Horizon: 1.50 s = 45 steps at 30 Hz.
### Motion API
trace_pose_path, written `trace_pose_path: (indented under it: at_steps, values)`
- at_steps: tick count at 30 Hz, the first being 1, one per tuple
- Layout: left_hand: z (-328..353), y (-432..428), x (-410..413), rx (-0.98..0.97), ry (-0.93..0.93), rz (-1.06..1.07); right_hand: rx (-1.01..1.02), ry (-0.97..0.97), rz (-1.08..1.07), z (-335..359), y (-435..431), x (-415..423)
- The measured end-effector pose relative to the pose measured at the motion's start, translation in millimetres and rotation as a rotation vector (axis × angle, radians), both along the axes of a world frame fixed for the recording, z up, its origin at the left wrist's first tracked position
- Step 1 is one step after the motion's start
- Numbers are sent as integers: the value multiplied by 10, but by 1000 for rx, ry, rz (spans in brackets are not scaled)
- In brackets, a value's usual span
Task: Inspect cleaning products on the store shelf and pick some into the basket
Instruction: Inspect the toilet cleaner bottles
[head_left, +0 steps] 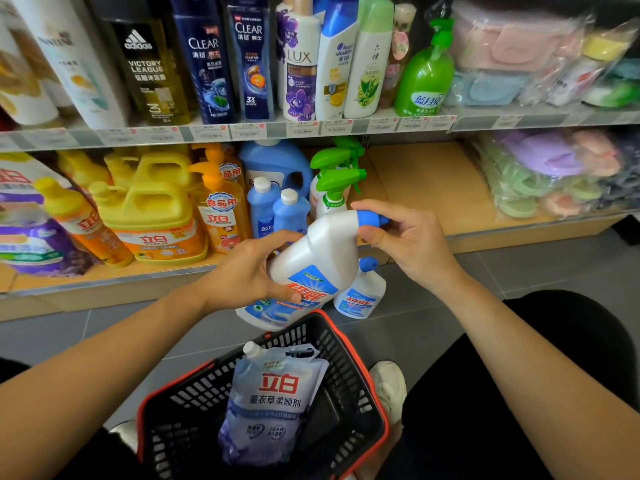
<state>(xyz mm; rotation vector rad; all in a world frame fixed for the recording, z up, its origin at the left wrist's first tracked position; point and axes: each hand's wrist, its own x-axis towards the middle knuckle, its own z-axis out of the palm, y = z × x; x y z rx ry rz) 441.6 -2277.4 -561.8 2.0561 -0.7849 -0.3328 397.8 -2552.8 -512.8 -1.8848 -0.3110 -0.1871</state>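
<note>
- Grey floor tiles (485, 271) spread beyond and to the right of the basket (194, 400), the only open room we see; the store shelf (242, 133) walls off the far side above it.
- Up and right of the basket, a bare shelf board (426, 181) lies beside the green spray bottles (337, 178).
- Over the basket's far rim we hold the white bottle (322, 258) tilted, base down toward the basket, blue cap (370, 218) up and to the right.
- Our left hand (252, 271) grips the bottle's body, fingers curled across the label.
- Our right hand (405, 237) pinches the blue cap between thumb and fingertips.
- Our hands are apart, one at each end of the bottle.
- Inside the basket lies a purple pouch (270, 403), spout toward the far rim.
- A second bottle (360, 292) of the same kind stands just beyond the basket's far right corner.
- Our white shoe (391, 386) sits against the basket's right side.
</note>
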Motion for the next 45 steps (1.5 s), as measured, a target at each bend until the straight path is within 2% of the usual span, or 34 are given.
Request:
trace_pose_path:
  at_steps: [8,11,14,16,20,22,25,29,33,36,41,45]
  values:
    - [-54,-65,-33,-126,132,10,269,196,-3,-63,4,84]
    - [-66,-93,-31,-177,187,30,361,200,20,-107,13,88]
    - [-64,-104,-24,-256,263,88,280,195,-38,-154,-3,79]
    - [-53,-114,-31,-320,324,146,190,307,-39,-183,2,55]
    - [-27,-153,-56,-484,435,306,9,601,155,-313,108,-44]
    - [-9,-158,-74,-558,508,373,52,649,231,-369,162,-85]
    - [21,-126,-112,-609,653,443,91,583,189,-372,165,-82]
    - [48,-83,-180,-710,822,521,137,378,40,-344,169,-108]
    - [169,-65,-268,-908,946,580,268,269,103,-199,240,-197]
    - [283,-39,-343,-1023,1015,609,254,214,144,-114,381,-284]
    - [400,-8,-481,-1081,1058,633,142,94,56,-31,656,-385]
    - [452,42,-560,-1109,1066,645,258,90,54,49,669,-358]
